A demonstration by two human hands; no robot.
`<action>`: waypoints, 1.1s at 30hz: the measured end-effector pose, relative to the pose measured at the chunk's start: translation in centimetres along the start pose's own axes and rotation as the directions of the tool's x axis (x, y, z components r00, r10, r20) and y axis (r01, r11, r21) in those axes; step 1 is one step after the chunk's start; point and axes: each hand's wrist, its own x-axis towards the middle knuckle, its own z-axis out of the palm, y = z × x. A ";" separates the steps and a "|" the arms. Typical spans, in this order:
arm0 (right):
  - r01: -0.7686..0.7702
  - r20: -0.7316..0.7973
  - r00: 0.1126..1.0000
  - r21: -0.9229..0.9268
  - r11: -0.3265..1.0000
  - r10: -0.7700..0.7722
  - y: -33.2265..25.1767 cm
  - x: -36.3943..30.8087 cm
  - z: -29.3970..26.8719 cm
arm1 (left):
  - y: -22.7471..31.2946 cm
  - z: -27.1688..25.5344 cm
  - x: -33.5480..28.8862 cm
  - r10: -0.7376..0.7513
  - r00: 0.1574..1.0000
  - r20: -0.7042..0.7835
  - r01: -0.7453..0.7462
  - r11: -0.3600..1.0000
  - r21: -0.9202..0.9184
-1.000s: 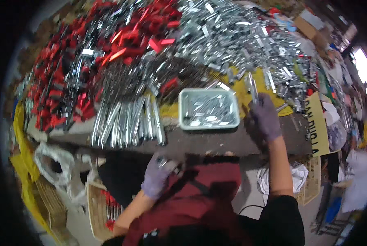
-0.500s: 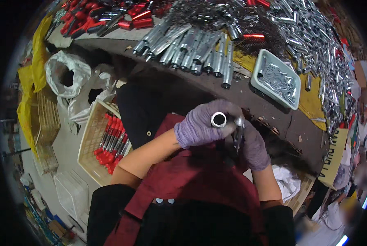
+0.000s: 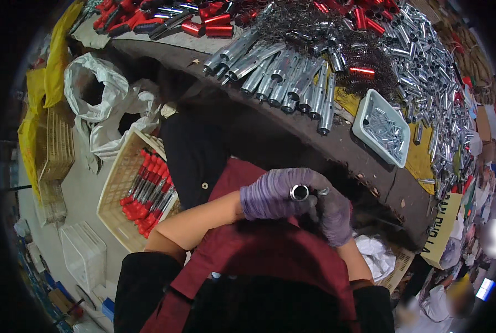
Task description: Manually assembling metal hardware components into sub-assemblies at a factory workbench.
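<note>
My left hand [image 3: 271,194], in a purple-grey knit glove, is closed round a shiny metal tube [image 3: 299,192] whose round open end points up at me. Right beside it, my gloved right hand [image 3: 336,217] is curled closed with its fingers meeting the left ones. A small shiny metal bit [image 3: 322,191] shows at the right hand's fingertips, too little of it to name. Both hands are over my lap, in front of a dark red apron [image 3: 270,250]. Beyond them, a row of chrome tubes [image 3: 292,83] lies along the bench edge.
A pale green tray [image 3: 359,133] of small metal pins stands on the bench [image 3: 336,147], near a heap of metal tubes [image 3: 414,50]. Red-handled parts [image 3: 120,19] lie at the far left. A cream crate [image 3: 112,205] holds several red-and-silver tools. White sacks [image 3: 73,91] stand left.
Both hands have come lower, toward my lap, and closer together. The tube stays in the left hand, tilted slightly differently. The dark metal piece seen hanging by the right hand is mostly hidden now.
</note>
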 end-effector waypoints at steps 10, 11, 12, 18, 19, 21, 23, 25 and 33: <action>0.009 0.015 1.000 -0.121 0.993 -0.007 -1.3 2.0 0.2 | -2.3 -0.9 -1.1 -0.545 0.771 -0.330 -0.084 0.426 -0.901; 0.014 0.075 0.997 -0.273 0.962 0.007 -1.1 2.5 0.6 | -3.6 -0.2 -1.9 -0.494 0.801 -0.339 -0.015 0.549 -0.836; 0.017 0.120 0.992 -0.424 0.906 0.038 -1.0 2.9 0.8 | -4.0 0.2 -2.0 -0.442 0.835 -0.327 0.051 0.653 -0.755; 0.280 -0.041 0.960 0.056 0.958 -0.278 -3.1 4.1 1.9 | -5.9 -0.5 -4.3 -0.645 0.744 -0.173 0.035 0.296 -0.954; 0.284 -0.044 0.958 0.054 0.957 -0.282 -3.2 4.3 1.5 | -6.4 -0.9 -4.9 -0.575 0.816 -0.054 -0.110 -0.063 -0.992; 0.182 -0.119 0.975 -0.075 0.981 -0.190 -3.0 4.8 0.6 | -7.7 -0.1 -5.6 -0.438 0.896 -0.073 -0.130 -0.102 -0.986; 0.129 -0.040 0.990 -0.150 0.980 -0.137 -2.8 5.8 0.3 | -4.8 0.1 -3.9 -0.149 0.956 -0.255 0.054 0.937 -0.345; 0.055 0.137 0.990 -0.294 0.954 -0.015 -2.4 6.3 0.0 | -3.2 0.3 -3.2 0.033 0.986 -0.163 0.018 0.953 0.302; 0.102 -0.199 0.972 -0.118 0.988 -0.124 -1.7 5.9 -4.3 | 0.5 -1.3 -2.7 -0.446 0.885 0.135 0.398 0.874 0.280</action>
